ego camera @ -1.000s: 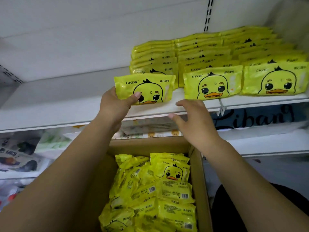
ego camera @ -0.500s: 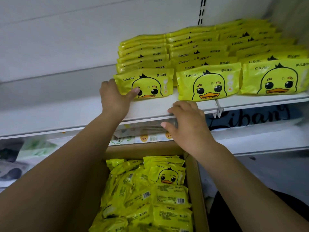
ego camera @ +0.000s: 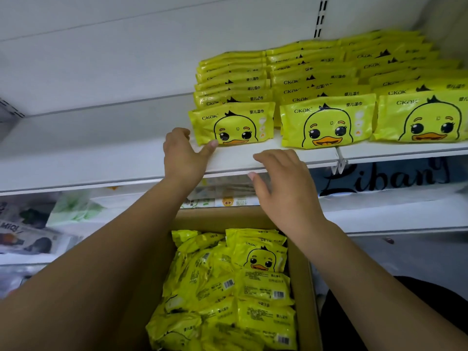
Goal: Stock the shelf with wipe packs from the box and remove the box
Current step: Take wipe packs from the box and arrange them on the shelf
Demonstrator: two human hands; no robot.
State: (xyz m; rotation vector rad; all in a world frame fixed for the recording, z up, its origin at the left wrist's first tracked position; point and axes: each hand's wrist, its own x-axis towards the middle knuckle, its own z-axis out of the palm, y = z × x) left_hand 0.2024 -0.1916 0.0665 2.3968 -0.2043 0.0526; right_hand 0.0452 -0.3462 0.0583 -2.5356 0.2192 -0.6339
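Front pack (ego camera: 231,124) of the left row stands on its long edge on the shelf (ego camera: 101,153), leaning back on the row behind it. It is a glossy yellow crinkly film pouch, rectangular w/ crimped ends and a cartoon duck face. Left hand (ego camera: 183,158) is at its lower left corner: thumb tip touches the film, fingers loosely curled just beside the left edge; can't tell if they grip it. Right hand (ego camera: 283,183) is relaxed, fingers slightly bent and spread, palm down over the shelf's front lip, holding nothing; contact w/ the lip is unclear.

Two more rows stand to the right, fronted by a middle pack (ego camera: 326,121) and a right pack (ego camera: 425,120), same pouches lined up behind. Shelf is smooth flat white metal, w/ a clear plastic clip (ego camera: 339,164) on its edge.

Below, between the forearms, is an open brown cardboard box (ego camera: 302,274) holding loose packs (ego camera: 228,287) piled unevenly, mostly barcode side up. A dark banner (ego camera: 379,178) w/ script lettering sits under the shelf.
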